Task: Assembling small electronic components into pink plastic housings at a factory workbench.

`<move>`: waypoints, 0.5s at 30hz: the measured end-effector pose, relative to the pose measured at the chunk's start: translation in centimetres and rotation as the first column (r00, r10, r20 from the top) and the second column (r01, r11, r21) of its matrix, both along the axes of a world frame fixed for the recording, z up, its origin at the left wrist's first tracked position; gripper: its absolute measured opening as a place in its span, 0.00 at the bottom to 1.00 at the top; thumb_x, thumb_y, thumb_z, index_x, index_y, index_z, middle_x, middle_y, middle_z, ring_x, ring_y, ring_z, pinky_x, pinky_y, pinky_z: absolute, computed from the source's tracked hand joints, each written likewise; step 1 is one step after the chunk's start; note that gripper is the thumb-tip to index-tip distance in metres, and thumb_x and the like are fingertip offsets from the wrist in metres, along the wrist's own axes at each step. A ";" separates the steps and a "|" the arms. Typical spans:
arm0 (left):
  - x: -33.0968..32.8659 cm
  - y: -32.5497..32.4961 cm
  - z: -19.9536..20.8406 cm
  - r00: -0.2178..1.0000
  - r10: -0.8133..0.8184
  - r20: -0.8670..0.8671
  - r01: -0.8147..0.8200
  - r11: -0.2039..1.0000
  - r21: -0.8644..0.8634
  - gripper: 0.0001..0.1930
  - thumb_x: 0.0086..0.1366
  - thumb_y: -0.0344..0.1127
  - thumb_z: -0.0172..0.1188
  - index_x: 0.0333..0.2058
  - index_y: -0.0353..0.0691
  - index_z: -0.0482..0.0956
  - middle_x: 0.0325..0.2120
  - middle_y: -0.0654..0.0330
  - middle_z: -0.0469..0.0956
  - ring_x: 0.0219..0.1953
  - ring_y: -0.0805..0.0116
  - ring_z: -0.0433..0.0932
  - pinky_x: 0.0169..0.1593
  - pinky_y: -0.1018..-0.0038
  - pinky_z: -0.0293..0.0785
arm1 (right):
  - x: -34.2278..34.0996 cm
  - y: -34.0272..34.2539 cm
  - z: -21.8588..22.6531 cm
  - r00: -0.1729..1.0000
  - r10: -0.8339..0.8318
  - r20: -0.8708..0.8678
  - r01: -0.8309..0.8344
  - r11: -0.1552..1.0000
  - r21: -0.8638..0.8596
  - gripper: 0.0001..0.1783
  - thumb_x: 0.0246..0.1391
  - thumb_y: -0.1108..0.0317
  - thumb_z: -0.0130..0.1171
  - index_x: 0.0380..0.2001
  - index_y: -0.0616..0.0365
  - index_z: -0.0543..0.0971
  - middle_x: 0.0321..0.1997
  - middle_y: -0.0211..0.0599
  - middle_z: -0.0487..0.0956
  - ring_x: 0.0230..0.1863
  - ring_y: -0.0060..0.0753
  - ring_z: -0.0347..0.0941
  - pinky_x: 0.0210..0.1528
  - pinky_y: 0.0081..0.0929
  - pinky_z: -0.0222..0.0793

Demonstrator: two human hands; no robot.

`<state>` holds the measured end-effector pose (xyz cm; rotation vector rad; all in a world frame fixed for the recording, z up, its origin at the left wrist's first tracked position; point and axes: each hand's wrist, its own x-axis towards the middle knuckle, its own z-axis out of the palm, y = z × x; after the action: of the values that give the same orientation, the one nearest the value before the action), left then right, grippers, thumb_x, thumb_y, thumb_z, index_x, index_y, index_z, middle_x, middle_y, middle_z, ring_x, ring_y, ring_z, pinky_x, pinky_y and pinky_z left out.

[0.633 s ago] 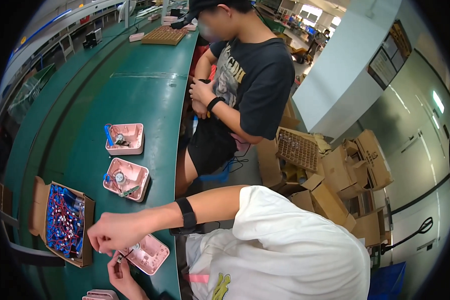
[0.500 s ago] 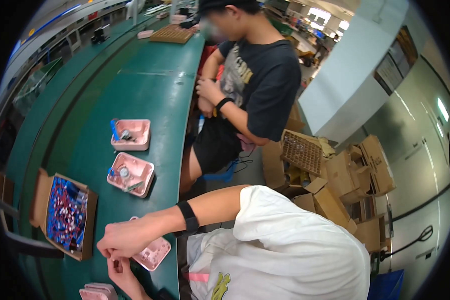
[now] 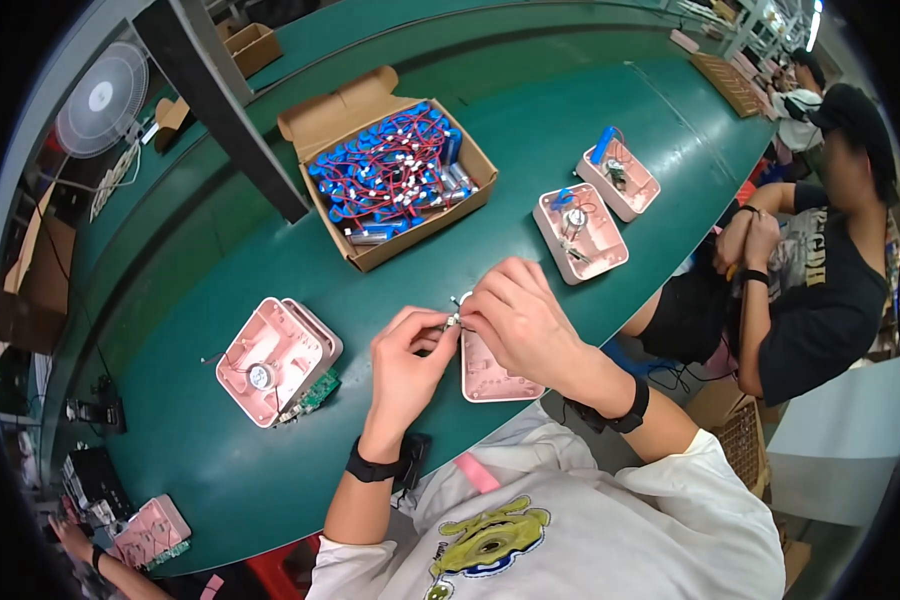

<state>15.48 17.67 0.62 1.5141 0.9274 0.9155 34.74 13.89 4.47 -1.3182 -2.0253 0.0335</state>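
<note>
My left hand (image 3: 408, 362) and my right hand (image 3: 526, 322) meet fingertip to fingertip above the worktop. Both are closed in a pinch on a small white connector (image 3: 453, 320) with short wires; its fine detail is too small to make out. Partly hidden beneath my right hand lies a pink plastic housing (image 3: 500, 380), close to the table's near edge. To the left, stacked pink housings (image 3: 270, 335) carry a round metal part (image 3: 261, 376) and a thin wire. A green circuit board (image 3: 317, 392) rests against their near side.
Beyond my hands stands an open cardboard box (image 3: 425, 222) of blue batteries with red wires. Two pink housings (image 3: 620, 262) with parts sit to the right. Further right, a person (image 3: 820, 270) sits with arms folded. A dark post (image 3: 220, 110) rises at the table's far side.
The view has swung left, bringing the stacked housings, fan and another person's arm into sight. My hands stay together near the pink housing, and the small connector between them now shows.
</note>
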 end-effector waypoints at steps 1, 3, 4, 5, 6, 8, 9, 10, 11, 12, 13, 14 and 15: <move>-0.2 0.1 0.0 1.000 0.009 -0.003 -0.009 1.000 -0.002 0.07 0.67 0.19 0.67 0.43 0.26 0.84 0.40 0.58 0.81 0.37 0.74 0.84 0.41 0.81 0.82 | -0.3 0.1 -0.1 1.000 0.005 -0.004 -0.005 1.000 -0.008 0.07 0.51 0.73 0.71 0.33 0.59 0.82 0.36 0.36 0.78 0.46 0.45 0.73 0.55 0.44 0.68; -0.5 0.1 -0.2 1.000 0.007 0.008 -0.007 1.000 0.000 0.07 0.67 0.19 0.67 0.43 0.25 0.84 0.41 0.58 0.81 0.37 0.73 0.85 0.41 0.80 0.83 | -0.6 0.2 -0.4 1.000 0.007 -0.009 -0.007 1.000 -0.023 0.07 0.52 0.73 0.70 0.34 0.59 0.81 0.38 0.37 0.78 0.47 0.45 0.73 0.57 0.44 0.66; -0.6 0.2 -0.3 1.000 0.003 0.014 -0.003 1.000 0.001 0.07 0.67 0.19 0.67 0.43 0.25 0.84 0.41 0.57 0.81 0.37 0.73 0.85 0.41 0.80 0.83 | -0.7 0.1 -0.5 1.000 0.010 -0.011 -0.010 1.000 -0.025 0.07 0.52 0.73 0.70 0.34 0.59 0.81 0.38 0.37 0.78 0.47 0.45 0.73 0.57 0.44 0.66; -0.7 0.2 -0.4 1.000 0.006 0.013 -0.006 1.000 -0.002 0.07 0.67 0.19 0.67 0.43 0.25 0.84 0.41 0.57 0.81 0.37 0.73 0.85 0.41 0.80 0.83 | -0.8 0.0 -0.6 1.000 0.009 0.002 -0.009 1.000 -0.028 0.07 0.53 0.73 0.70 0.34 0.59 0.81 0.38 0.37 0.78 0.47 0.45 0.73 0.58 0.45 0.66; -0.8 0.2 -0.5 1.000 0.007 0.004 -0.007 1.000 0.004 0.07 0.67 0.19 0.67 0.43 0.25 0.84 0.41 0.58 0.81 0.37 0.73 0.85 0.41 0.79 0.83 | -0.9 -0.1 -0.6 1.000 0.009 0.015 -0.008 0.999 -0.031 0.08 0.53 0.74 0.70 0.35 0.59 0.80 0.38 0.36 0.78 0.47 0.45 0.73 0.58 0.46 0.66; -0.9 0.3 -0.8 1.000 0.008 -0.010 -0.008 1.000 0.016 0.08 0.66 0.19 0.67 0.43 0.26 0.84 0.41 0.58 0.81 0.37 0.74 0.84 0.41 0.79 0.83 | -1.0 -0.1 -0.8 1.000 0.011 0.028 -0.010 0.999 -0.039 0.08 0.53 0.74 0.70 0.35 0.59 0.80 0.39 0.36 0.78 0.47 0.45 0.73 0.59 0.47 0.66; -0.9 0.3 -1.0 1.000 0.010 -0.010 -0.010 1.000 0.011 0.08 0.66 0.19 0.67 0.43 0.26 0.84 0.41 0.58 0.81 0.37 0.74 0.84 0.41 0.79 0.83 | -1.1 -0.2 -0.8 0.999 0.011 0.049 -0.009 0.999 -0.031 0.09 0.53 0.74 0.69 0.36 0.59 0.80 0.39 0.36 0.78 0.47 0.45 0.73 0.60 0.48 0.65; -1.0 0.4 -1.1 1.000 0.013 -0.027 -0.011 0.998 0.057 0.08 0.66 0.19 0.67 0.44 0.26 0.85 0.41 0.58 0.82 0.37 0.74 0.84 0.41 0.79 0.83 | -1.1 -0.2 -0.9 0.997 0.011 0.070 -0.010 1.000 -0.022 0.09 0.53 0.73 0.69 0.37 0.59 0.80 0.40 0.36 0.78 0.47 0.45 0.73 0.61 0.50 0.65; -1.0 0.4 -1.1 0.999 0.016 -0.043 -0.011 0.995 0.102 0.08 0.66 0.19 0.67 0.44 0.26 0.85 0.40 0.58 0.82 0.36 0.74 0.84 0.42 0.79 0.83 | -1.2 -0.2 -1.0 0.996 0.012 0.091 -0.011 1.000 -0.014 0.09 0.53 0.73 0.69 0.37 0.59 0.80 0.40 0.36 0.78 0.47 0.45 0.73 0.63 0.51 0.64; -1.1 0.4 -1.2 0.998 0.020 -0.060 -0.011 0.989 0.147 0.09 0.65 0.19 0.67 0.44 0.26 0.85 0.40 0.58 0.82 0.36 0.74 0.84 0.42 0.79 0.83 | -1.4 -0.2 -1.1 0.996 0.015 0.091 -0.013 1.000 -0.019 0.09 0.53 0.73 0.69 0.37 0.59 0.80 0.40 0.36 0.78 0.47 0.45 0.73 0.63 0.51 0.64; -1.1 0.4 -1.3 0.998 0.025 -0.060 -0.016 0.989 0.144 0.09 0.65 0.19 0.67 0.44 0.26 0.85 0.40 0.58 0.82 0.36 0.74 0.84 0.42 0.79 0.83 | -1.5 -0.3 -1.2 0.993 0.001 0.119 0.000 1.000 -0.010 0.09 0.53 0.73 0.69 0.38 0.59 0.80 0.40 0.36 0.77 0.47 0.45 0.73 0.64 0.52 0.64; -1.2 0.4 -1.3 0.997 0.031 -0.066 -0.020 0.986 0.165 0.09 0.65 0.19 0.68 0.44 0.27 0.85 0.40 0.58 0.82 0.36 0.75 0.83 0.41 0.79 0.83 | -1.8 -0.3 -1.3 0.989 -0.013 0.147 0.013 1.000 0.000 0.10 0.53 0.73 0.69 0.38 0.59 0.80 0.40 0.37 0.77 0.47 0.45 0.73 0.65 0.54 0.63; -1.3 0.4 -1.3 0.997 0.037 -0.071 -0.023 0.982 0.185 0.09 0.65 0.19 0.68 0.44 0.27 0.86 0.39 0.59 0.82 0.35 0.76 0.83 0.40 0.79 0.83 | -2.0 -0.3 -1.4 0.984 -0.027 0.174 0.026 1.000 0.010 0.10 0.53 0.73 0.68 0.38 0.60 0.79 0.40 0.37 0.77 0.47 0.45 0.73 0.66 0.55 0.63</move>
<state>14.22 18.09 -0.69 1.7055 0.9419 0.9947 32.77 13.56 3.05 -1.3849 -2.1506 -0.1052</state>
